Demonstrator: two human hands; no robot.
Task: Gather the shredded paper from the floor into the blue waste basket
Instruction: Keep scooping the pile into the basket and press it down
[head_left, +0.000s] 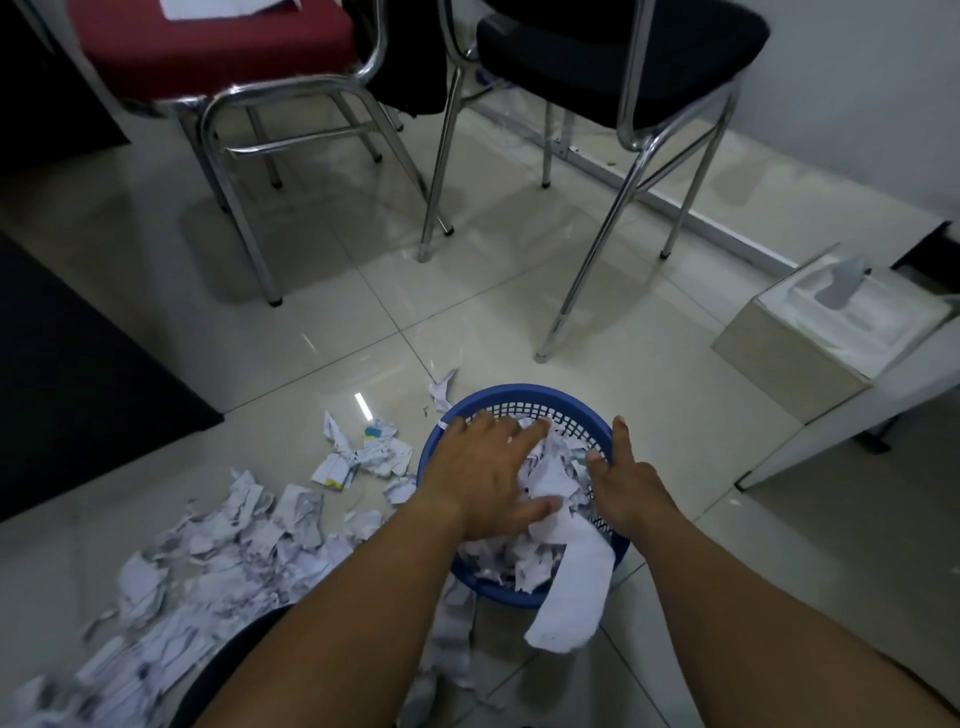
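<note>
The blue waste basket (524, 399) stands on the tiled floor in front of me, heaped with torn white paper (550, 470). One long white strip (574, 587) hangs over its near rim. My left hand (480, 475) lies flat, fingers spread, pressing on the paper inside the basket. My right hand (626, 480) rests on the basket's right rim, index finger stretched along it, thumb touching the paper; whether it grips the rim is unclear. A wide scatter of shredded paper (218, 561) covers the floor to the left of the basket, with more scraps (363, 447) beside its left edge.
A red-seated chrome chair (218, 62) and a black-seated chrome chair (623, 57) stand behind the basket. A tissue box (831, 332) sits on a low white surface at the right. A dark mat (78, 374) lies at the left.
</note>
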